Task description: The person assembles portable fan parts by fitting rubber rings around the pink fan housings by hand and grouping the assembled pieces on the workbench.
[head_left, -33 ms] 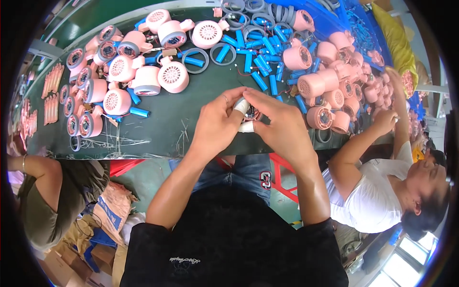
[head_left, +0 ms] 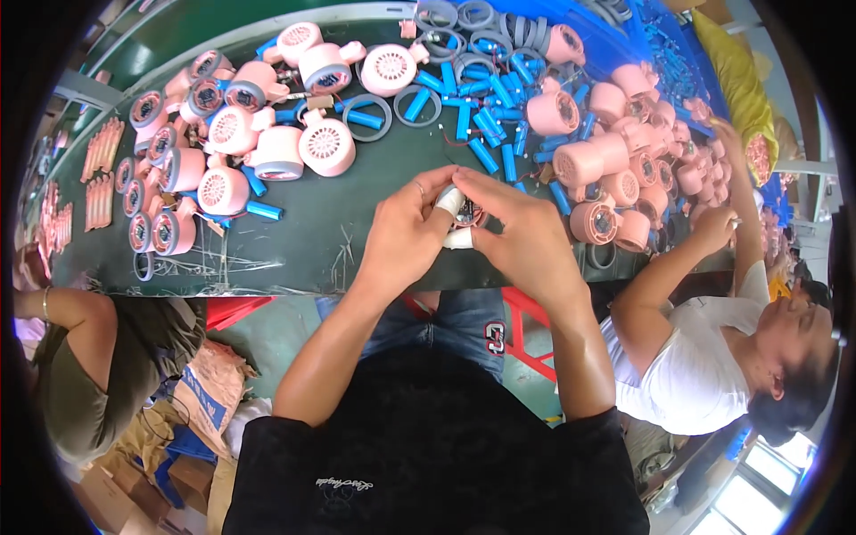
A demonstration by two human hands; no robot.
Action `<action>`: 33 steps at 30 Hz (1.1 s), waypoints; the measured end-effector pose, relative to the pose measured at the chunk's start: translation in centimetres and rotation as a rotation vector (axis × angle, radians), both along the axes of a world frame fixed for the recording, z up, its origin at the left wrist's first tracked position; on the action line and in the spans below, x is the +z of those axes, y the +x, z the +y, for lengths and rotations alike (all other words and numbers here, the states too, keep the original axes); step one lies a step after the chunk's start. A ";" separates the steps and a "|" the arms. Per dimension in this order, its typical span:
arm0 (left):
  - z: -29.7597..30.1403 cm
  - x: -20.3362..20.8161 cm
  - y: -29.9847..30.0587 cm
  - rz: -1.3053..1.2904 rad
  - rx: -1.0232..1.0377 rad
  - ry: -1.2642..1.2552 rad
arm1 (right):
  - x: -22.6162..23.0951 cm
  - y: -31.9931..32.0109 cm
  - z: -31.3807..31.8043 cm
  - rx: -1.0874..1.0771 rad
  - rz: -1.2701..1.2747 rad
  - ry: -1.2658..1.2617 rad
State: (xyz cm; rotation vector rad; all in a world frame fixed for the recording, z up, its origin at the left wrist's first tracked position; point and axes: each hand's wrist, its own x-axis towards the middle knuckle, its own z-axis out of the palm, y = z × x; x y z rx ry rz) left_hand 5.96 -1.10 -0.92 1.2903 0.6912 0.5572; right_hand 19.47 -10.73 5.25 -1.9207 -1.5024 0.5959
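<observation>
Just in from the table's near edge, my left hand [head_left: 403, 225] and my right hand [head_left: 519, 230] close together round a small pink fan housing [head_left: 482, 217]. A dark circuit board shows inside its open face, between my thumbs; the rest is covered by my fingers. White covers wrap both thumb tips. Beyond my hands lie several blue cylindrical batteries [head_left: 484, 155] with thin wires. Grey rings [head_left: 366, 116] lie farther back.
Pink fan housings [head_left: 234, 130] crowd the table's left; another pile [head_left: 593, 159] fills the right. Flat pink parts [head_left: 100, 198] lie far left. A blue bin [head_left: 655, 53] stands back right. One co-worker's arm [head_left: 700, 236] reaches in from the right; another person sits at left.
The view has shifted slightly, so things on the left of the table appear a little farther right. Both hands keep their hold, and a bit more of the housing's inside shows.
</observation>
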 end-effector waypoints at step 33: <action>0.3 -0.4 -0.2 -0.015 -0.064 -0.075 | -4.4 -0.6 -0.9 -0.492 0.907 0.056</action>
